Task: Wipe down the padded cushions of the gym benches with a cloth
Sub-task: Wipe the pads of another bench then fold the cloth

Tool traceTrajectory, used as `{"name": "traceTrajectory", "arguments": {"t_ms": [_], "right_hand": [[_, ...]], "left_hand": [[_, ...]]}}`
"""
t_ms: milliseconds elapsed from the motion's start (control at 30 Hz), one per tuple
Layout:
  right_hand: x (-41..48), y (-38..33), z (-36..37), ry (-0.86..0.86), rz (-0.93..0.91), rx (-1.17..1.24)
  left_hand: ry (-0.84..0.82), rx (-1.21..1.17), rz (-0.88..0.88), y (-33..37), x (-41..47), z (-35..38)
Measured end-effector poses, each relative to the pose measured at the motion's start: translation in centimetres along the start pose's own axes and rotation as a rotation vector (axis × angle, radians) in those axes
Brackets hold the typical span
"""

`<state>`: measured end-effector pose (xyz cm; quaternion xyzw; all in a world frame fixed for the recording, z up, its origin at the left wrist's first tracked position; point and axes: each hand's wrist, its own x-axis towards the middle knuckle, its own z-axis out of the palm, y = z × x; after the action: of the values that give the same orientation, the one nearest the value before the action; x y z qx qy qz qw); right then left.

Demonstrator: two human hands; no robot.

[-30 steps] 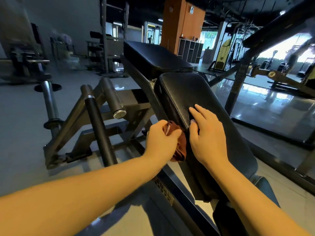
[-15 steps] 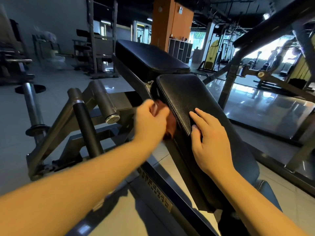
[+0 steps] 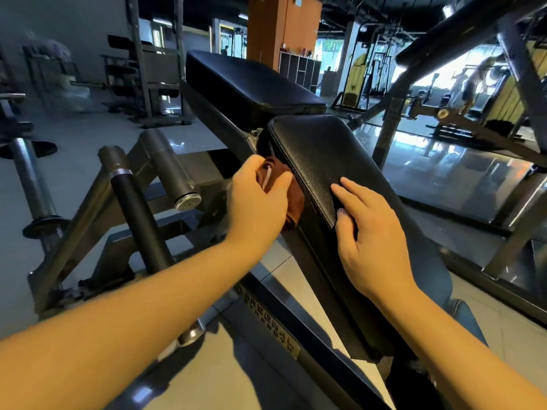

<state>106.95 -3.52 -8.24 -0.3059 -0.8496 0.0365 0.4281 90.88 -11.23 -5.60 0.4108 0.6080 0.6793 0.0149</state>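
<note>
Item 1: left hand (image 3: 260, 202), fingers curled round the bunched brown cloth (image 3: 293, 202), pressing it against the near cushion's (image 3: 340, 155) left side edge, below its top corner, likely to wipe the side.
Item 2: right hand (image 3: 373, 232), fingers extended, holding nothing, laid on that edge, probably steadying.

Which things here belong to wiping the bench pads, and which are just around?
Job: left hand gripping the brown cloth; near pad, with right hand resting on it; far pad.
Just around: roller bar; black-grip handle; orange pillar; cubby shelf.
</note>
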Motion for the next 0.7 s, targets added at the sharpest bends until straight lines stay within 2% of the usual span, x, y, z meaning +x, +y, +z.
{"name": "traceTrajectory", "arguments": {"t_ms": [133, 200, 267, 333, 400, 500, 533, 600, 700], "right_hand": [[0.1, 0.1, -0.1, 0.007, 0.003, 0.01], [0.1, 0.1, 0.0, 0.008, -0.01, 0.013], [0.2, 0.2, 0.0, 0.013, -0.01, 0.013], [0.0, 0.2, 0.1, 0.011, -0.002, 0.008], [-0.1, 0.2, 0.1, 0.015, -0.003, 0.014], [0.0, 0.2, 0.0, 0.014, -0.01, 0.021], [0.1, 0.3, 0.0, 0.009, -0.01, 0.023], [0.1, 0.3, -0.1, 0.005, -0.009, 0.029], [0.0, 0.4, 0.0, -0.003, -0.008, 0.018]], "left_hand": [[-0.221, 0.042, 0.109, -0.5, -4.5, 0.4], [-0.145, 0.041, 0.126, -0.4, -2.3, 0.2], [-0.027, 0.002, 0.053, 0.2, 0.6, -0.2], [0.007, -0.021, 0.037, 0.2, 0.9, -0.3], [-0.096, 0.006, 0.066, -0.3, -1.7, 0.1], [-0.338, 0.034, 0.071, -1.0, -5.4, 0.3], [-0.366, 0.064, 0.085, -1.2, -5.5, 0.2], [-0.342, 0.091, 0.134, -1.1, -4.3, -0.6], [-0.167, 0.039, 0.132, -0.6, -1.1, -2.4]]}}
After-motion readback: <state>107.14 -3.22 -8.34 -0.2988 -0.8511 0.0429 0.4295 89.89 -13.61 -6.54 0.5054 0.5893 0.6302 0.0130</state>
